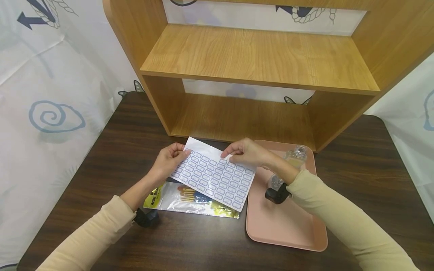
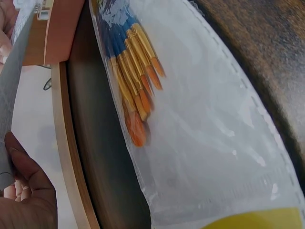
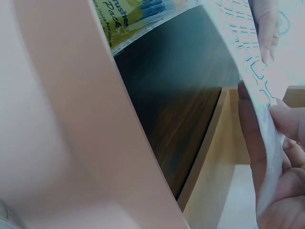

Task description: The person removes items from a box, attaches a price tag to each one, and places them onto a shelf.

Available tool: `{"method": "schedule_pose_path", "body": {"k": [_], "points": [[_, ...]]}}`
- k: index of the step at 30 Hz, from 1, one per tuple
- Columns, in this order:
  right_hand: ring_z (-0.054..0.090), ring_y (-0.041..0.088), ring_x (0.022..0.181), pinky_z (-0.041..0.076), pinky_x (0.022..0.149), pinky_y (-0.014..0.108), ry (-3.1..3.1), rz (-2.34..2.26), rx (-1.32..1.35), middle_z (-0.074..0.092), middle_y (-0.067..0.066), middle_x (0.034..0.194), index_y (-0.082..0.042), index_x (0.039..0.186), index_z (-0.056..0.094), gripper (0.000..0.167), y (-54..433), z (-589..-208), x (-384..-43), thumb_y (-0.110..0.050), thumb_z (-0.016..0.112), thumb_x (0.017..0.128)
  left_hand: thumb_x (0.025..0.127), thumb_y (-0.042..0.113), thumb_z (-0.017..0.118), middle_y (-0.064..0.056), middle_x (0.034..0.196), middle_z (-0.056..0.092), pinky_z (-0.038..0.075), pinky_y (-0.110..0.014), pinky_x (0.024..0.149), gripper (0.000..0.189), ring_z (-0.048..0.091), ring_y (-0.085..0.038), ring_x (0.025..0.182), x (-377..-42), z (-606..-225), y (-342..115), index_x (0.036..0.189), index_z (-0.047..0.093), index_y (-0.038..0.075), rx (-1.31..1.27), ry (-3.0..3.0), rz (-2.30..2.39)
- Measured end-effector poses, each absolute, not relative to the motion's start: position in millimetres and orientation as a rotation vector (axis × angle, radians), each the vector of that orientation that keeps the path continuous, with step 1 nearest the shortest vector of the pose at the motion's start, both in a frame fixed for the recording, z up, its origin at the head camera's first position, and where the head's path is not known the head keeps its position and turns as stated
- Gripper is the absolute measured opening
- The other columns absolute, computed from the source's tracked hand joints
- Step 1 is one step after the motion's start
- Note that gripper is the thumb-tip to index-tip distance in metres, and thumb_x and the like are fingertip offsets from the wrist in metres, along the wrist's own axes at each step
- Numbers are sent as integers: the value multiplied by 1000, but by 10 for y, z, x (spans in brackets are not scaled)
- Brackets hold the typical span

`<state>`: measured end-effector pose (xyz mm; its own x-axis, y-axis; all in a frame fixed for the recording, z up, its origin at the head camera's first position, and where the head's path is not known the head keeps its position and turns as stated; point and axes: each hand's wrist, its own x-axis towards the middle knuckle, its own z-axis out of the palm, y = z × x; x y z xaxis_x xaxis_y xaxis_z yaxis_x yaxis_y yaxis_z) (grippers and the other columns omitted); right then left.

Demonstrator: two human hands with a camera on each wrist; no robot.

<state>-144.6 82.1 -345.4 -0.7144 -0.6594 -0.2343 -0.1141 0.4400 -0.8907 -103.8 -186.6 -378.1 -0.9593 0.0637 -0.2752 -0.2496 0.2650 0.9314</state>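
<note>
A white sheet of small blue-framed label stickers (image 1: 213,177) is held up, tilted, above the table. My left hand (image 1: 168,161) pinches its left edge between thumb and fingers. At its upper right part, my right hand (image 1: 249,153) grips the sheet, the thumb on the printed face and fingers behind it, as the right wrist view shows. Partly hidden beneath the sheet lies a clear pack of artist brushes (image 1: 169,198); its brush tips (image 2: 143,81) show up close in the left wrist view.
To the right sits a pink tray (image 1: 285,226) with clear glass bottles (image 1: 300,152) in it, partly covered by my right forearm. A wooden shelf unit (image 1: 261,60) stands at the back of the dark wooden table (image 1: 95,158). A patterned white cloth (image 1: 51,82) hangs behind.
</note>
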Motion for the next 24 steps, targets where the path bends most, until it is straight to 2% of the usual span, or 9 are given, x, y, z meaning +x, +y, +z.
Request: {"method": "schedule_pose_path", "body": {"k": [4, 16, 24], "points": [[60, 13, 60, 48, 56, 19, 2149, -1249, -638, 71, 8, 80, -2, 102, 69, 20, 826, -3461, -1443, 4, 58, 87, 94, 22, 58, 0, 75, 62, 47, -20, 49, 28, 60, -9, 57, -1033, -3774, -1861, 106, 51, -1, -163, 2281, 1755], [64, 16, 61, 52, 56, 22, 2159, -1284, -617, 72, 11, 87, -2, 98, 70, 16, 818, -3459, -1413, 3, 63, 85, 94, 22, 58, -1, 76, 61, 47, -19, 49, 28, 59, -9, 58, -1029, -3766, -1854, 106, 51, -2, -140, 2289, 1759], [60, 13, 62, 47, 57, 18, 2121, -1279, -719, 72, 11, 87, 0, 102, 69, 18, 841, -3452, -1427, 4, 63, 85, 94, 21, 58, 0, 74, 61, 46, -19, 49, 27, 58, -9, 57, -1026, -3776, -1859, 105, 52, -3, -140, 2290, 1765]]}}
